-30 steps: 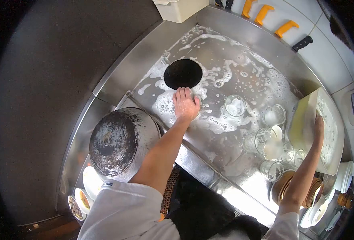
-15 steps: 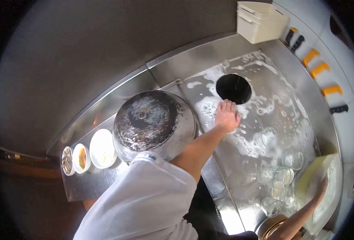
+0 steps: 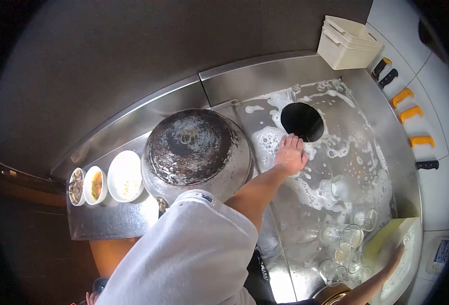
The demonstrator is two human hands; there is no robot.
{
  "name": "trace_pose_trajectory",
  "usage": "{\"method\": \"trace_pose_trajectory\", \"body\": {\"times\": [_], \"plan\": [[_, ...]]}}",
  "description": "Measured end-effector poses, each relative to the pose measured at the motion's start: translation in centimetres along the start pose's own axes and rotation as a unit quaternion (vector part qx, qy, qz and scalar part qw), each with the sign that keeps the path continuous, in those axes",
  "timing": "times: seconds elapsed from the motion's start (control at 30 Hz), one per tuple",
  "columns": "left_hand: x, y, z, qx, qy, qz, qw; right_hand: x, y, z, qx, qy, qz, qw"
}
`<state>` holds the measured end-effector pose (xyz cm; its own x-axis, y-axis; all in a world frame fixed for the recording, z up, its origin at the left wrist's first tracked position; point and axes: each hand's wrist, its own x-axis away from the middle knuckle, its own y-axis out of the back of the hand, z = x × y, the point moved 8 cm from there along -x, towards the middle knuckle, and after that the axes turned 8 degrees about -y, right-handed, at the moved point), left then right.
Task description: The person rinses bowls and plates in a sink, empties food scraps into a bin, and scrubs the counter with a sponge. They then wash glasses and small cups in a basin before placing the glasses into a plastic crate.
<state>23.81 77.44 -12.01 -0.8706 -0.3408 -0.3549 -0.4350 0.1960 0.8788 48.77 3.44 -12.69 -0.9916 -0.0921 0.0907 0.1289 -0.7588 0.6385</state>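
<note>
My left hand lies palm down on the wet, soapy steel counter, right below a round dark hole. Its fingers are stretched out flat and nothing shows in them. At the lower right, my right hand is on the rim of a pale yellow tub that has suds in it. The grip is partly hidden by the arm. Left of the tub stand several wet drinking glasses. A big upturned pot with a blackened base sits left of my left forearm.
Three white bowls with food in them line the left counter. Stacked cream bins stand at the back corner. Several knives with yellow or black handles hang along the right wall. Another person's hand shows at the bottom left edge.
The view has shifted and turned slightly. My left hand stays on the counter below the hole, and my right hand stays at the tub. A person's hand now shows at the bottom left.
</note>
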Motion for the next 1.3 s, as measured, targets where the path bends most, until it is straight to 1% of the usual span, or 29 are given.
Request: {"method": "trace_pose_trajectory", "body": {"times": [0.03, 0.23, 0.57, 0.9, 1.3], "plan": [[0.1, -0.1, 0.0, 0.001, 0.001, -0.001, 1.000, 0.4, 0.2, -0.2, 0.002, 0.010, -0.007, 1.000], [0.1, 0.2, 0.0, -0.004, 0.001, 0.013, 1.000, 0.6, 0.1, -0.2, -0.017, -0.034, -0.019, 0.999], [-0.1, 0.4, -0.2, -0.007, 0.001, 0.013, 1.000, 0.4, 0.4, -0.3, -0.027, -0.049, -0.028, 0.998], [-0.1, -0.1, 0.0, -0.002, 0.004, 0.021, 1.000, 0.4, 0.6, -0.8, -0.038, -0.075, -0.012, 0.996], [-0.2, -0.1, 0.1, -0.008, 0.002, 0.018, 1.000, -0.7, 1.2, -2.5, -0.084, -0.108, 0.011, 0.990]]}}
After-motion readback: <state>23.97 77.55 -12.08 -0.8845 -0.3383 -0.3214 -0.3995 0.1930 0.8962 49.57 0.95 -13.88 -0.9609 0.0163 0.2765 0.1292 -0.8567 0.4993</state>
